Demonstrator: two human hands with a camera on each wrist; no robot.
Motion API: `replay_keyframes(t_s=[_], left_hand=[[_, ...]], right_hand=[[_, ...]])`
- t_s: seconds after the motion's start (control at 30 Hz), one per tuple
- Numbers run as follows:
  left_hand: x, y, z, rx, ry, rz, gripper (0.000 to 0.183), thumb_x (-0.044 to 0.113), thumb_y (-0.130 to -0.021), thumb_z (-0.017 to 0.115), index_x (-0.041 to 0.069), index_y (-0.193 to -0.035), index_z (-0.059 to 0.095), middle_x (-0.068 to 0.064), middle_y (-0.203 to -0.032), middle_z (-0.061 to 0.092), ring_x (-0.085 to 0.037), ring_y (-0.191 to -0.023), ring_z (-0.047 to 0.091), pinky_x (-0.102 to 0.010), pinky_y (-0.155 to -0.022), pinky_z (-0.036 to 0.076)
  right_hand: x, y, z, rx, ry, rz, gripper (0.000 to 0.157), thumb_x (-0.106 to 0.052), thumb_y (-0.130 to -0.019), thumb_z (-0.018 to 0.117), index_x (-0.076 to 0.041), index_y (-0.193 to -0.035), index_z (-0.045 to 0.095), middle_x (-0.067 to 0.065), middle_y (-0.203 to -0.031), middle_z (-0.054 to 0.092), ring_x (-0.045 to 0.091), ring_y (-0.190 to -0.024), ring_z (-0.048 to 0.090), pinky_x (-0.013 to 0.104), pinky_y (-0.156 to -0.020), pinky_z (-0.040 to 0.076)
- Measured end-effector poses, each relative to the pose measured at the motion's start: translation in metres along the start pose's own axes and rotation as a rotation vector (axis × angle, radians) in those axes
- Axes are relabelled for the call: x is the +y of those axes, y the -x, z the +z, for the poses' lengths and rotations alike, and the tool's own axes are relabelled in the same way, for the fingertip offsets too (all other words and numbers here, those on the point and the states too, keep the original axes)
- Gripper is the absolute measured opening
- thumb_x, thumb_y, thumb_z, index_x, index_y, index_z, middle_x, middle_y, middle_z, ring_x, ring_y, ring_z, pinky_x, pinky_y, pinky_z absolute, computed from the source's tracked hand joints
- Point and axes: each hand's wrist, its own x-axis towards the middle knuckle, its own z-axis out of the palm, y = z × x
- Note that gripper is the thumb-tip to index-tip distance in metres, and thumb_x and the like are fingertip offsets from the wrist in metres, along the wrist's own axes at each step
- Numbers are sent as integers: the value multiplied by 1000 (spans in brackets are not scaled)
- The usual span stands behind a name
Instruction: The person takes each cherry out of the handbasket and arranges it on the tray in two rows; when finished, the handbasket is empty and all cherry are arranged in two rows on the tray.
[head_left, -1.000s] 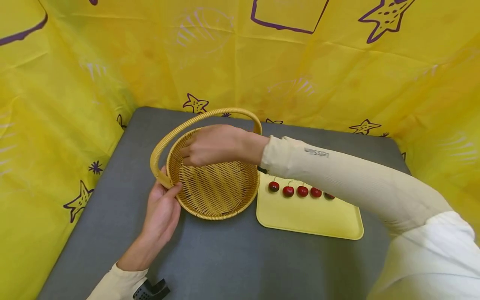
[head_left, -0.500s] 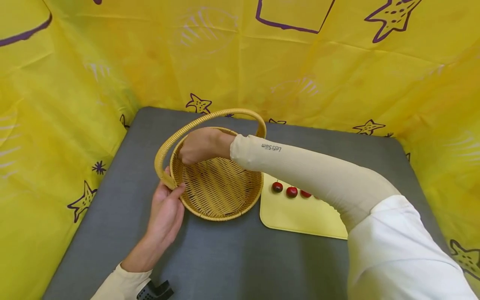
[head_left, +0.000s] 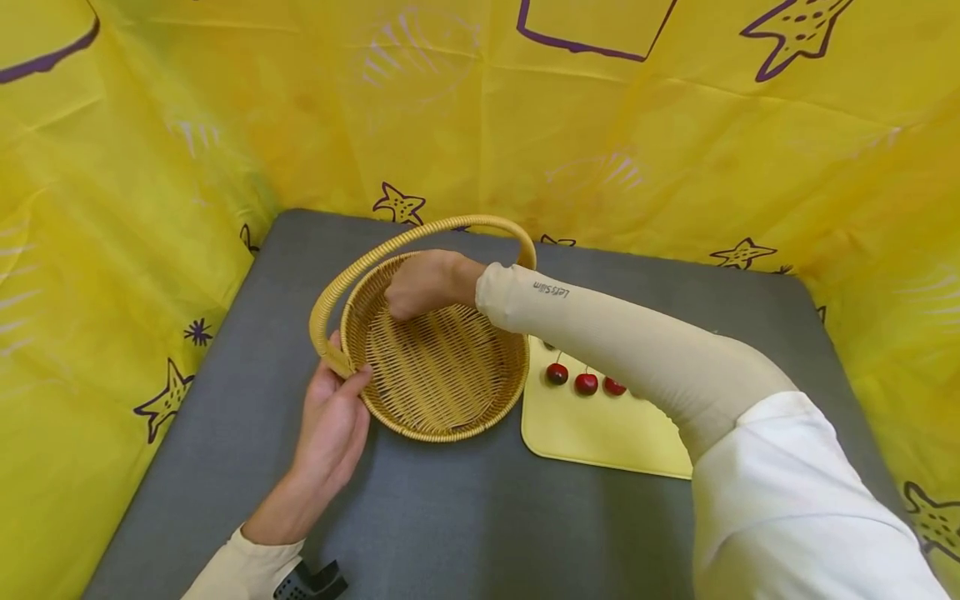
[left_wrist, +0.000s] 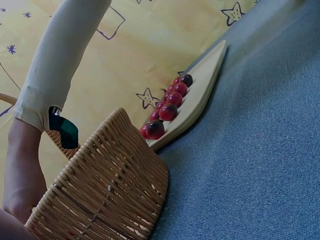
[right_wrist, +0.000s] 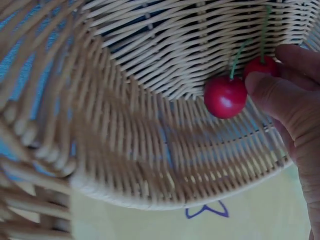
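Note:
A round woven wicker basket (head_left: 442, 383) with a tall arched handle (head_left: 390, 243) stands on the grey table. My left hand (head_left: 330, 429) grips its left rim at the foot of the handle, thumb over the rim. Inside the far left part of the basket is my right hand (head_left: 426, 285), its fingertips hidden in the head view. In the right wrist view the thumb and index finger pinch a red cherry (right_wrist: 265, 65) with a green stem. Another red cherry (right_wrist: 225, 98) sits right beside it against the woven wicker.
To the right of the basket lies a pale yellow tray (head_left: 600, 433), partly covered by the right sleeve. Red cherries (head_left: 587, 383) lie on it in rows, several showing in the left wrist view. Yellow patterned cloth (head_left: 480, 125) hangs behind and beside the table.
My right hand has lowered into the basket, then shifted slightly right inside it. The right sleeve now covers more of the tray. My left hand keeps its grip on the rim.

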Motion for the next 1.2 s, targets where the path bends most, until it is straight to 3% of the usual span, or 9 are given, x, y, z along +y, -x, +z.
replay_keyframes(t_s=[0.33, 0.53, 0.77, 0.93, 1.03, 1.2], left_hand=[[0, 0, 2, -12, -8, 9, 77, -11, -108, 37, 10, -170, -3, 1, -178, 1, -12, -161, 4, -29, -130, 10], [0, 0, 2, -5, -7, -2, 78, -10, -108, 37, 10, -170, -6, 4, -178, -2, -8, -161, 3, -26, -130, 10], [-2, -1, 1, -1, -5, 10, 77, -11, -108, 37, 9, -170, -5, 2, -178, -1, -10, -161, 4, -28, -130, 10], [-2, 0, 1, -1, -6, 20, 77, -11, -108, 37, 9, -170, -5, 1, -178, 0, -12, -161, 4, -29, -130, 10], [-2, 0, 0, -22, 0, 39, 76, -13, -107, 35, 9, -170, -3, -4, -177, 3, -15, -162, 5, -33, -131, 10], [-3, 0, 0, -39, 7, 57, 75, -15, -106, 32, 7, -170, 0, -9, -176, 7, -19, -162, 7, -36, -131, 10]], right_hand=[[0, 8, 9, -9, -66, 27, 26, -6, -107, 56, -17, -84, 57, 0, -76, 55, 15, -67, 38, 28, -61, 36], [1, 13, 14, 39, -76, 36, 26, 0, -102, 60, -16, -82, 61, 0, -76, 61, 16, -66, 42, 29, -61, 41], [-5, 20, 8, 119, -164, 61, 19, -7, -106, 59, -15, -97, 74, 1, -76, 62, 15, -65, 43, 28, -61, 43], [-11, 27, -1, 117, -358, 97, 11, -7, -100, 68, -12, -100, 78, -1, -82, 67, 14, -70, 43, 27, -63, 38], [-15, 29, -1, 115, -514, 123, 7, -6, -97, 75, -9, -101, 80, 2, -93, 74, 14, -74, 51, 27, -67, 43], [-19, 33, 3, 71, -601, 171, 11, -12, -92, 81, -8, -103, 79, 5, -111, 72, 18, -90, 66, 29, -78, 54]])
